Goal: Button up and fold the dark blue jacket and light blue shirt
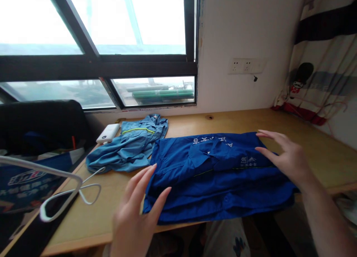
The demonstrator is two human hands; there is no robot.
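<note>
A dark blue work jacket with white lettering and a thin yellow-green stripe lies folded across the front of the table, its near side at the front edge. My left hand is at the jacket's left end, thumb and fingers apart, holding nothing. At the opposite end, my right hand is likewise spread, its fingertips close to the jacket's upper right corner. Whether either hand touches the cloth I cannot tell.
A lighter blue garment with a yellow stripe lies crumpled at the back left. Beside it is a white power bank. A white cable loops over the left edge. The wooden table meets the wall under a window; a curtain hangs right.
</note>
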